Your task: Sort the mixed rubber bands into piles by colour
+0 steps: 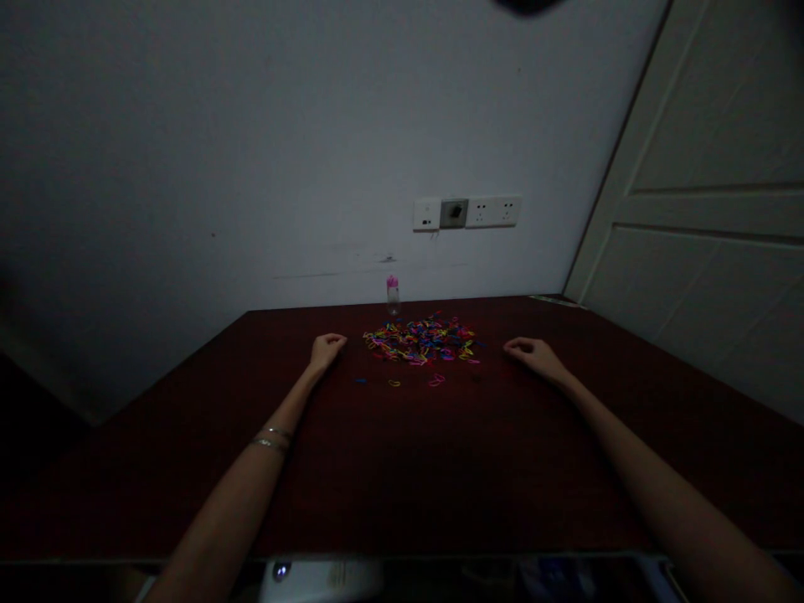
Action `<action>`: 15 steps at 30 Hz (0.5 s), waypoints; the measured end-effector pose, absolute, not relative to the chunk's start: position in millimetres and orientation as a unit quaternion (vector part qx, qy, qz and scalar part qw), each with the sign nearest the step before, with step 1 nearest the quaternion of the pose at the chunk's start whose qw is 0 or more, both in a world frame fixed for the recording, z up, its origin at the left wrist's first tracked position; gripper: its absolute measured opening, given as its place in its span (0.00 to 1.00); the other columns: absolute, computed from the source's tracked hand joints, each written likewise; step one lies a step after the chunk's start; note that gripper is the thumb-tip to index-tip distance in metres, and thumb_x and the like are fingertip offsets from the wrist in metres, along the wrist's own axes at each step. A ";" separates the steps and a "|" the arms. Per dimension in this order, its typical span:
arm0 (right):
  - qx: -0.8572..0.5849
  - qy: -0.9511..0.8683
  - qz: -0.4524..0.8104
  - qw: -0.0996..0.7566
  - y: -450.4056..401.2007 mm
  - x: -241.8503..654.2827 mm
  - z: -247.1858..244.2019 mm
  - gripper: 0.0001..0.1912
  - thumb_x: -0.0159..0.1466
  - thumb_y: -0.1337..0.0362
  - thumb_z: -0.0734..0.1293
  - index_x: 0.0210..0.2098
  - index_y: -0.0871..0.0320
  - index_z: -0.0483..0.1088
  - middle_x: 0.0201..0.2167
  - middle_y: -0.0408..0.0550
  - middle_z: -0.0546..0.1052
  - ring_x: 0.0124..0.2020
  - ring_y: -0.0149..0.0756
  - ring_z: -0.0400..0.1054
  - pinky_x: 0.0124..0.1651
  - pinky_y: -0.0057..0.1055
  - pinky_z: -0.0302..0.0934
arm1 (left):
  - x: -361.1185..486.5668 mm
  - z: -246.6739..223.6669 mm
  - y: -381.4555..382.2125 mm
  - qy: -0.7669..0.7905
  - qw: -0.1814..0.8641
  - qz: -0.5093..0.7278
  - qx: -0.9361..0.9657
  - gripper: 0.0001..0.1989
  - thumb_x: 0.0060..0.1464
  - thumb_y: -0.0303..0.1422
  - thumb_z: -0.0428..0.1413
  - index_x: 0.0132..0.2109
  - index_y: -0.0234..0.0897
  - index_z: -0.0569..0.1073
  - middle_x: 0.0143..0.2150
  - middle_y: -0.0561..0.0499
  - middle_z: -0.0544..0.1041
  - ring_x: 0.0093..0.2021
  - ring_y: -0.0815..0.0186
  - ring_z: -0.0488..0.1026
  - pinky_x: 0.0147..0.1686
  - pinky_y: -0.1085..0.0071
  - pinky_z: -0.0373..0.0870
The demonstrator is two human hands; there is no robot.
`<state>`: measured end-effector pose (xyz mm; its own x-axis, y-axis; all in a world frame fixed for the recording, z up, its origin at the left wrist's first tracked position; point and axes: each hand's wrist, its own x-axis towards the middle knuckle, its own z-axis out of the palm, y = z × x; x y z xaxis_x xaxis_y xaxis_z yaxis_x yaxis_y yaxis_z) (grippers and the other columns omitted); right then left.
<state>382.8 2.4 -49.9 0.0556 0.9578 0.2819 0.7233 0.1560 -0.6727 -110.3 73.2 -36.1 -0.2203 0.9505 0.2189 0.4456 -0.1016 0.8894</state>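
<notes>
A loose heap of small coloured plastic clips, looped like stitch markers or safety pins, lies on the dark red table. In front of the heap lie a blue clip, a yellow clip and pink clips. My left hand rests on the tabletop left of the heap, its fingers curled together and nothing visible in them. To the right of the heap, my right hand also rests closed, apart from the clips. A small clear bottle with a pink top stands behind the heap.
A pale wall with a row of sockets and switches rises behind the table. At the right is a panelled door. Below the table's front edge, a white object partly shows. The room is dim.
</notes>
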 end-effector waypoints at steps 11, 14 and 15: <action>-0.600 -0.680 0.205 0.367 -3.7 360.3 -20.4 0.19 0.53 0.55 0.63 0.37 0.61 0.73 0.34 0.51 0.77 0.35 0.40 0.69 0.36 0.31 0.62 | -107.8 -37.0 70.0 0.615 0.252 0.495 0.560 0.11 0.42 0.35 0.55 0.31 0.30 0.75 0.17 0.54 0.69 0.19 0.72 0.64 0.20 0.77 0.57; -0.585 -0.706 0.217 0.336 -6.0 335.3 -9.5 0.19 0.54 0.55 0.62 0.38 0.61 0.73 0.29 0.49 0.76 0.29 0.36 0.68 0.31 0.29 0.61 | -106.2 -35.6 68.0 0.613 0.249 0.494 0.564 0.11 0.42 0.34 0.55 0.30 0.30 0.75 0.17 0.54 0.68 0.19 0.72 0.64 0.20 0.77 0.57; -0.572 -0.721 0.220 0.323 -6.7 324.6 -6.9 0.18 0.55 0.55 0.62 0.38 0.61 0.73 0.28 0.48 0.76 0.28 0.34 0.68 0.30 0.29 0.60 | -105.3 -34.8 66.9 0.613 0.248 0.494 0.565 0.11 0.42 0.34 0.55 0.30 0.30 0.75 0.17 0.54 0.68 0.19 0.72 0.64 0.20 0.77 0.57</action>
